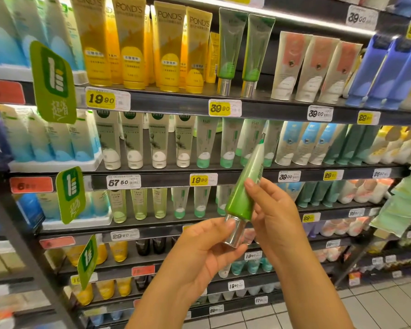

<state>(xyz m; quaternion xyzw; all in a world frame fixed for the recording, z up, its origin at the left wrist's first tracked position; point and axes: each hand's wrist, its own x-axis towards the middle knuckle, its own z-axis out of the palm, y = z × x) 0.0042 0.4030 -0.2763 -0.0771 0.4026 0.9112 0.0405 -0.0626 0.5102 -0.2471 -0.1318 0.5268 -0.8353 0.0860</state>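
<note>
Item: green tube (243,193), tilted, just below-right of 19.90 tag (199,180); L hand (199,252) pinches silver cap (234,233), R hand (273,214) grips body; best rotate slowly w/o squeezing, label toward viewer.

Store shelving, several tiers. Top shelf (176,104), left to right: yellow POND'S tubes (128,43), two green tubes with silver caps (231,43), white tubes with coral patches (292,67), blue bottles (377,72) at the right end. Front edge carries price tags: yellow 19.90 tag (100,99), yellow 39.90 tag (220,108), white 39.00 tag (319,113). A green hanging sign (54,81) sticks out at the left end. Next shelf down: white tubes with white caps (133,141), mint-capped tubes (205,141), blue-topped tubes (292,143), teal tubes (349,146); 57.50 tag (123,182) on its edge. Below that, pale green clear tubes (139,203). All tubes stand cap-down. White tiled floor (377,305) bottom right.
</note>
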